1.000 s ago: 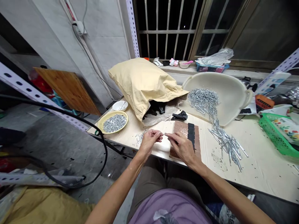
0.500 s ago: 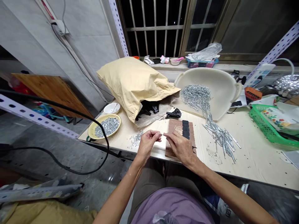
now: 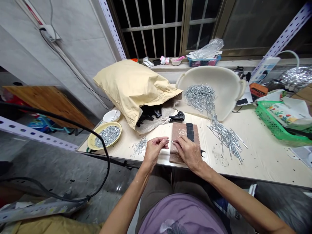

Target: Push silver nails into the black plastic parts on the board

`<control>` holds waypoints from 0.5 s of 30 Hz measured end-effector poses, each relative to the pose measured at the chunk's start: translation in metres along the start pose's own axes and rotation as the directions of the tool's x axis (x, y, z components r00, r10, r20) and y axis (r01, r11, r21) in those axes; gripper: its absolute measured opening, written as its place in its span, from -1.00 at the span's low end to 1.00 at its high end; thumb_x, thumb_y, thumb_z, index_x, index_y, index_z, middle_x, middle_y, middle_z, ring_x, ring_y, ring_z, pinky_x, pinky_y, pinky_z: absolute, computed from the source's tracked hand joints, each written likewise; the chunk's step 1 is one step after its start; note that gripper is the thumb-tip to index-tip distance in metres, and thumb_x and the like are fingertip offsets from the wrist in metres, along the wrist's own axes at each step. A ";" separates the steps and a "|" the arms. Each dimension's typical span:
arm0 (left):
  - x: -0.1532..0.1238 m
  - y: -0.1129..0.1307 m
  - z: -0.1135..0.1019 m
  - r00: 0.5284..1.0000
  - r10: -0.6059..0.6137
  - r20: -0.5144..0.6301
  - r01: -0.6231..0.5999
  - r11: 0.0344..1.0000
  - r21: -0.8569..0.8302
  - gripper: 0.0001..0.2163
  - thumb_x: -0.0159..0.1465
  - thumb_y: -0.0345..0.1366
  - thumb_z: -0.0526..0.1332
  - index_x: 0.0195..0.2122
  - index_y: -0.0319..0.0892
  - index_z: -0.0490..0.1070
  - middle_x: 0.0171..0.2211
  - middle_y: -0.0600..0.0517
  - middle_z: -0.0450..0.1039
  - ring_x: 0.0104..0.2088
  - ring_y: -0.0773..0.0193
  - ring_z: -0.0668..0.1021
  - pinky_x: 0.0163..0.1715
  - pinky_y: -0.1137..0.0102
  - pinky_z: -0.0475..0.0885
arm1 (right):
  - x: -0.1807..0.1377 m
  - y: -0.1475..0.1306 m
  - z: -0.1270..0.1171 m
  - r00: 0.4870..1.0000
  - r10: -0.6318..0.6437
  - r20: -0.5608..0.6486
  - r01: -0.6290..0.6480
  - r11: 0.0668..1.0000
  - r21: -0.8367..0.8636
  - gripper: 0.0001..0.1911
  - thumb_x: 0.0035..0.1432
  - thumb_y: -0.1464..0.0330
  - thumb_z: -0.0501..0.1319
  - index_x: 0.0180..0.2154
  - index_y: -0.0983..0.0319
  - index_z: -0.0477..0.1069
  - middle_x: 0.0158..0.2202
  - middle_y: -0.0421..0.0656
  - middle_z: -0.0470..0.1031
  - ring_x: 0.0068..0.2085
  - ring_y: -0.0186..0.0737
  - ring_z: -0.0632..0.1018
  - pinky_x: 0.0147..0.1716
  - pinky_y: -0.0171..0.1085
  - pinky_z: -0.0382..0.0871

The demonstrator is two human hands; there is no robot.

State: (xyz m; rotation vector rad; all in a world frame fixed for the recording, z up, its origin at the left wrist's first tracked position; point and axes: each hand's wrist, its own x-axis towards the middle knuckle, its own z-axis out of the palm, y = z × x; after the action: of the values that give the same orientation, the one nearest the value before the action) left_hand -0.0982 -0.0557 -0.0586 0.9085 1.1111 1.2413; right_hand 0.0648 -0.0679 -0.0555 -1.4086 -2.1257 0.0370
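My left hand (image 3: 155, 150) is closed in a pinch at the left end of a thin metal pin (image 3: 170, 141). At its other end, my right hand (image 3: 189, 152) has its fingers closed on the same pin, held level above the table's front edge. Anything small at the left fingertips is too tiny to make out. Under my right hand lies a brown board (image 3: 177, 158) with a row of black pieces (image 3: 190, 132) and pale crumbs. Tiny metal parts (image 3: 139, 146) are scattered left of my left hand. Long metal pins (image 3: 227, 138) lie heaped to the right.
A pale basin (image 3: 225, 94) tips more pins onto the table. A yellow sack (image 3: 131, 87) opens over black parts, near black clips (image 3: 177, 117). On the left stand a yellow dish (image 3: 91, 140) of small metal parts and a white bowl (image 3: 107, 116). A green basket (image 3: 270, 125) sits right.
The view has shifted slightly, so the table's things appear a little further left. Both hands stay together at the pin, and slightly more of it shows between them.
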 end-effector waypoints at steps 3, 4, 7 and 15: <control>0.001 -0.002 0.003 1.000 0.017 -0.004 -0.017 1.000 0.003 -0.70 0.01 -0.21 0.37 -0.29 -0.31 0.53 -0.47 0.01 0.51 -0.51 0.40 0.48 -0.42 0.43 0.45 | -0.001 0.003 0.002 1.000 0.016 0.002 -0.016 1.000 0.022 -0.69 0.33 0.25 -0.05 -0.26 0.19 0.43 -0.35 -0.13 0.46 -0.36 -0.30 0.48 -0.44 -0.34 0.20; 0.001 -0.002 0.004 1.000 0.019 -0.006 -0.018 1.000 0.006 -0.70 0.01 -0.21 0.37 -0.29 -0.31 0.53 -0.46 0.01 0.51 -0.51 0.40 0.48 -0.42 0.43 0.45 | -0.002 0.004 0.002 1.000 0.022 0.007 -0.023 0.999 0.049 -0.69 0.33 0.24 -0.05 -0.24 0.19 0.43 -0.33 -0.13 0.46 -0.35 -0.29 0.48 -0.43 -0.34 0.21; 0.000 -0.001 0.008 1.000 0.014 -0.006 -0.013 1.000 0.026 -0.70 0.02 -0.21 0.36 -0.28 -0.31 0.53 -0.47 0.01 0.51 -0.52 0.41 0.48 -0.42 0.44 0.45 | -0.004 0.006 0.003 0.999 0.034 0.018 -0.036 0.992 0.123 -0.72 0.32 0.25 -0.04 -0.19 0.19 0.41 -0.27 -0.13 0.46 -0.29 -0.28 0.49 -0.38 -0.34 0.25; 0.001 -0.001 0.022 1.000 0.030 0.004 -0.030 0.998 0.048 -0.73 0.01 -0.22 0.37 -0.31 -0.29 0.53 -0.47 0.02 0.50 -0.51 0.40 0.47 -0.43 0.44 0.44 | 0.000 0.021 -0.002 0.993 0.090 0.078 -0.113 0.924 0.366 -0.73 0.29 0.25 0.02 -0.34 0.20 0.41 -0.39 -0.17 0.43 -0.32 -0.28 0.46 -0.33 -0.33 0.27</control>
State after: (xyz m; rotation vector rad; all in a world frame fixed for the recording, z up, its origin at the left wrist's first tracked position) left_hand -0.0764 -0.0541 -0.0541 0.9667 1.1327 1.2416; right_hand 0.0828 -0.0591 -0.0607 -1.2993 -1.9596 0.5009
